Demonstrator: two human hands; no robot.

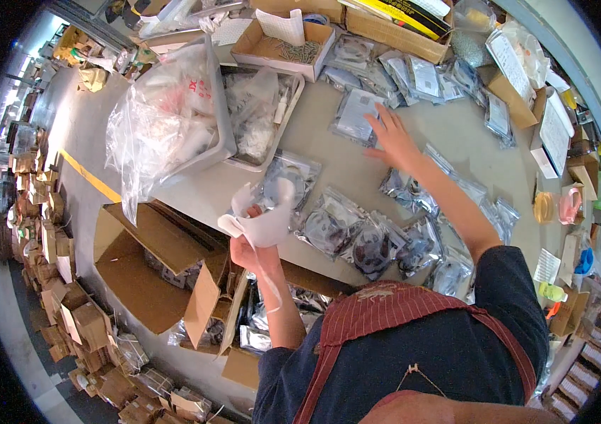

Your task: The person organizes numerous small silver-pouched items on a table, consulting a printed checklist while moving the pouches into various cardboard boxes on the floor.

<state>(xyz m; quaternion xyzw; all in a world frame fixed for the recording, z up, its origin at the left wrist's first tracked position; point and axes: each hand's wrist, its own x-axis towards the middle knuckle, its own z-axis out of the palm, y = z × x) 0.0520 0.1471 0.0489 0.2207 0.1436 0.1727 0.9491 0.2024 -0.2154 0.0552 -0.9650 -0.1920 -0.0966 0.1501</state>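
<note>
My left hand (245,256) is closed on a roll of white paper strip (276,220), held above the table's near edge. A loose tail of the strip hangs down along my left forearm. Fingers spread, my right hand (394,145) reaches over the table beside a flat silver bag (354,119) with a pale label on it. Its fingertips are at the bag's right side; I cannot tell whether they touch it. Several clear-fronted silver bags with dark contents (336,222) lie between my arms, and one such bag (293,173) is behind the roll.
A grey bin (228,134) holding clear plastic bags stands at the left, beside a tray (295,88). Behind them is a box of screws (314,63). More labelled bags (424,76) lie at the back. An open carton (131,272) sits below the table's left edge.
</note>
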